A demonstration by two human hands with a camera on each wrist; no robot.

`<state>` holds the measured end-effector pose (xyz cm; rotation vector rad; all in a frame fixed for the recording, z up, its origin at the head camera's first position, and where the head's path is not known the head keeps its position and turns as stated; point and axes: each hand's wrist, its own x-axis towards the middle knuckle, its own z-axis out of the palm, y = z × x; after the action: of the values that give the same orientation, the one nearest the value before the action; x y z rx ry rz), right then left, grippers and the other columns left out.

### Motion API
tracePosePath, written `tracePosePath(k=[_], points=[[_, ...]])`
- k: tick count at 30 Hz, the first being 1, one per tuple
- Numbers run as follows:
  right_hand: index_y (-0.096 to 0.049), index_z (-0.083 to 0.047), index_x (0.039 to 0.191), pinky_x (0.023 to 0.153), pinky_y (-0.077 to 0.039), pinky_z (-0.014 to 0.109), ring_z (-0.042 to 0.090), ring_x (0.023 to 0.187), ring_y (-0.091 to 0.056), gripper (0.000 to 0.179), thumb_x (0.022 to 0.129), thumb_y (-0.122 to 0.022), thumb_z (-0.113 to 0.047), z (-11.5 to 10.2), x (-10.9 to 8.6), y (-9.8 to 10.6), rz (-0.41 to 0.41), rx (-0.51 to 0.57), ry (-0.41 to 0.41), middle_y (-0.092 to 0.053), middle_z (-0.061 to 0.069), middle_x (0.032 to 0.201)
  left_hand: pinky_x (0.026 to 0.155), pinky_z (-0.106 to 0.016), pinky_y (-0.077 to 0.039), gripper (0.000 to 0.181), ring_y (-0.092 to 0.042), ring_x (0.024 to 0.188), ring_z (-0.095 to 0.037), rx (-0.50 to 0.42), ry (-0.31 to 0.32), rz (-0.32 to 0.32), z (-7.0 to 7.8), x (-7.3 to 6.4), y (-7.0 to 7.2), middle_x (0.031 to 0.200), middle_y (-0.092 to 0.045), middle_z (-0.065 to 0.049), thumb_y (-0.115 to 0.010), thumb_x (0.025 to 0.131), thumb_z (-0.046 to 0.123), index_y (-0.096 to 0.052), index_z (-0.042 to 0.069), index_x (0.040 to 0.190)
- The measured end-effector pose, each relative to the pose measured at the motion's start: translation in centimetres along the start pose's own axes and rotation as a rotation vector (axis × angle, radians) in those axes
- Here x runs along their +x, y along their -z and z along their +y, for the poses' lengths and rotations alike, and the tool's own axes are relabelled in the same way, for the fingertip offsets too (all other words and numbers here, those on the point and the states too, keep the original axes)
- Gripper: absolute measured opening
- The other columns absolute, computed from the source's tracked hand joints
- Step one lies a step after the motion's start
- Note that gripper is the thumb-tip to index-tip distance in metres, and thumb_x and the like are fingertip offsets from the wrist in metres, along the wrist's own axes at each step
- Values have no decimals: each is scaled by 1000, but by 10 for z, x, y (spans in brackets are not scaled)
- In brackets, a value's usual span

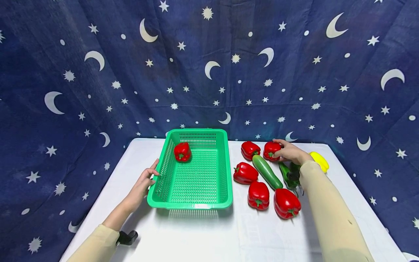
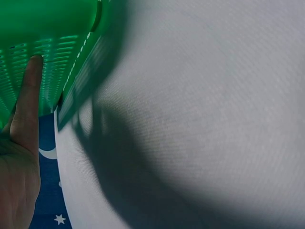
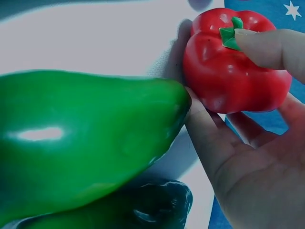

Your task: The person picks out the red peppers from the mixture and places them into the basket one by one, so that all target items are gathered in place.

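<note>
At the back right of the table my right hand (image 1: 289,152) grips a red bell pepper (image 3: 236,71), its thumb by the green stem and the other fingers around the side. Beside that hand lie green peppers (image 3: 86,138). A green basket (image 1: 190,206) stands at the centre-left with one red bell pepper (image 1: 182,151) inside, near its back left corner. My left hand (image 1: 140,189) is at the basket's left side, fingers at the rim. In the left wrist view a straight finger (image 2: 31,86) lies against the slotted outer wall.
Between basket and right arm lie several more red bell peppers (image 1: 245,173) around a long green cucumber (image 1: 267,172). A yellow pepper-like vegetable (image 1: 319,162) rests beyond the right forearm. A blue curtain (image 1: 209,72) with moons and stars hangs behind the white table (image 1: 183,236).
</note>
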<state>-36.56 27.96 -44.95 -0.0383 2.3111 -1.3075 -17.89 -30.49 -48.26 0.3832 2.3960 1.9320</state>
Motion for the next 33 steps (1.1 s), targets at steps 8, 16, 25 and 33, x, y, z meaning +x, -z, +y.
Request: tracePosePath(k=[8,16,25,33], points=[[-11,-13,164,98,-51,42,45,132,-36,99,87,-74,-8,1,1,0,11,11,0,-19,32,158,93,-52,-40,27,0,154,-37,-6,1,0,0,0,0,172,-8,0,-33,96,3,-41,-1,122],[-13,-15,164,95,-52,39,44,130,-37,99,87,-75,-8,4,2,0,14,21,-5,-19,31,157,93,-51,-40,27,-1,154,-38,-1,10,7,0,0,-1,172,-8,-1,-33,96,3,-41,-1,122],[-16,-15,163,95,-52,39,44,129,-38,97,87,-75,-9,4,1,-3,30,14,-4,-23,30,155,92,-52,-40,27,-1,154,-38,2,0,6,0,0,-1,172,-8,0,-33,96,3,-41,0,121],[-16,-15,163,95,-52,38,43,129,-38,96,88,-75,-9,4,2,-3,33,11,2,-24,30,155,91,-53,-40,27,-3,153,-40,12,-12,1,0,0,0,172,-9,1,-33,96,2,-41,0,121]])
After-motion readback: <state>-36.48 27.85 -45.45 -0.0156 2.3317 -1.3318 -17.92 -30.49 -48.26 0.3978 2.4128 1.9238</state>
